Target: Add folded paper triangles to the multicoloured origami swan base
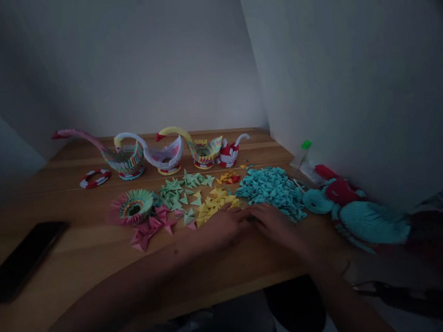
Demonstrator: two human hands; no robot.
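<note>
My left hand (228, 225) and my right hand (272, 223) meet fingertip to fingertip above the wooden table, fingers bent and pinched together. Between them is a small dark spot; what they hold is too dim to make out. Just beyond my left hand lie yellow folded paper pieces (212, 204). A large heap of blue folded paper pieces (269, 184) spreads behind and beside my right hand. Left of my hands are pink paper pieces (149, 230) and green paper pieces (172, 193). A round, bowl-like paper piece (135, 205) in pink, green and yellow sits beside them.
Several paper swans, among them a white one (167, 159), stand along the table's back. A red-and-white paper ring (95, 178) lies at left, and a dark phone (22, 260) nearer me. Blue-and-red paper figures (372, 221) are at right, by the wall.
</note>
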